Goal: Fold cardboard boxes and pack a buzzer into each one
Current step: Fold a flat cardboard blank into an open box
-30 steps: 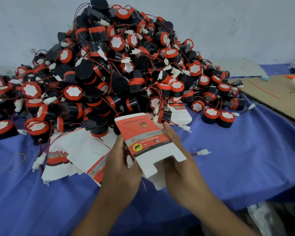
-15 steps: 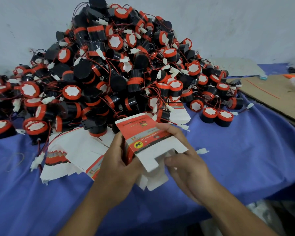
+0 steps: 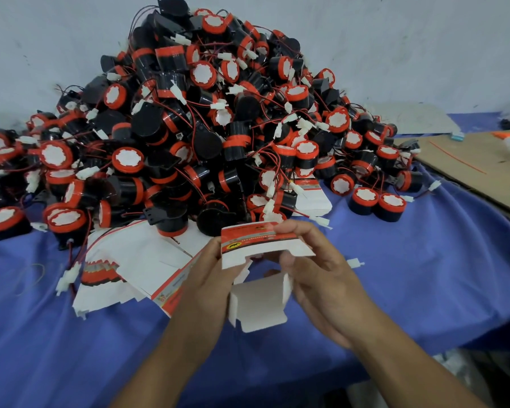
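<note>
A small red and white cardboard box (image 3: 256,248) is held above the blue cloth, opened out, with its white bottom flaps (image 3: 258,307) hanging toward me. My left hand (image 3: 209,287) grips its left side. My right hand (image 3: 321,278) pinches its right side, fingers over the top edge and thumb inside. A big heap of black and red buzzers (image 3: 206,128) with red wires and white plugs rises just behind the box. A stack of flat unfolded boxes (image 3: 136,266) lies left of my left hand.
A blue cloth (image 3: 424,260) covers the table. Two buzzers (image 3: 377,203) stand apart at the heap's right. A brown cardboard sheet (image 3: 480,163) lies at the far right. A white wall backs the heap. The table's front edge drops off at the lower right.
The box has gone from nearly flat to opened out. Its printed face tipped away from me and the bottom flaps swung down. Both hands shifted their hold.
</note>
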Demonstrator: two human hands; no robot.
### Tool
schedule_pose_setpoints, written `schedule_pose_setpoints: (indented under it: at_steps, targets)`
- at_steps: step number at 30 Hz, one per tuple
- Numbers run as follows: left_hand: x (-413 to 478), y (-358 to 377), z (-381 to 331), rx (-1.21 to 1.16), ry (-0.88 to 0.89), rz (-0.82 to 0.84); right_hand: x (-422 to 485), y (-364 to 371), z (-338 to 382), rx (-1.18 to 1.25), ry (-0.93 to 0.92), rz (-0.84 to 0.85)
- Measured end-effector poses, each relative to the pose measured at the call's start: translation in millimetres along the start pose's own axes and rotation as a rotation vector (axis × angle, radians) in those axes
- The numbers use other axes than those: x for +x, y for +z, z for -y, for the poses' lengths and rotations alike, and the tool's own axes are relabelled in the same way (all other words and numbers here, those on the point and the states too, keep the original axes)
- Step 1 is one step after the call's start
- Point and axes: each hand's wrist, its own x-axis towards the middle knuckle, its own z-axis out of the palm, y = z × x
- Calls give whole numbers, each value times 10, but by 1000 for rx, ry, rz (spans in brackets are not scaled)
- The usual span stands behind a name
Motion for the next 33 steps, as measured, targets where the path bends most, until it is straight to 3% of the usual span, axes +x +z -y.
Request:
schedule_pose_setpoints:
  at_steps: [3, 6, 8, 17, 22, 26, 33]
  targets:
    - [-9, -14, 5, 121, 56, 65, 6, 6, -30, -11, -3, -115]
    - [-17, -133, 12, 200, -16, 321, 2, 21, 6, -94, -5, -209]
    - [-44, -160, 15, 216, -47, 407, -17, 13, 16, -107, 16, -216]
    - [-39, -44, -18, 123, 79, 231, -12, -13, -55, -138, 30, -96]
    - [-24, -58, -6, 107, 30, 204, -20, -39, -40, -155, 34, -68]
    - [-59, -37, -35, 159, -14, 144, -55, 3, -37, -301, -34, -91]
    - [-10, -63, 18, -59, 12, 69, -102, 44, -100, -342, -112, -11]
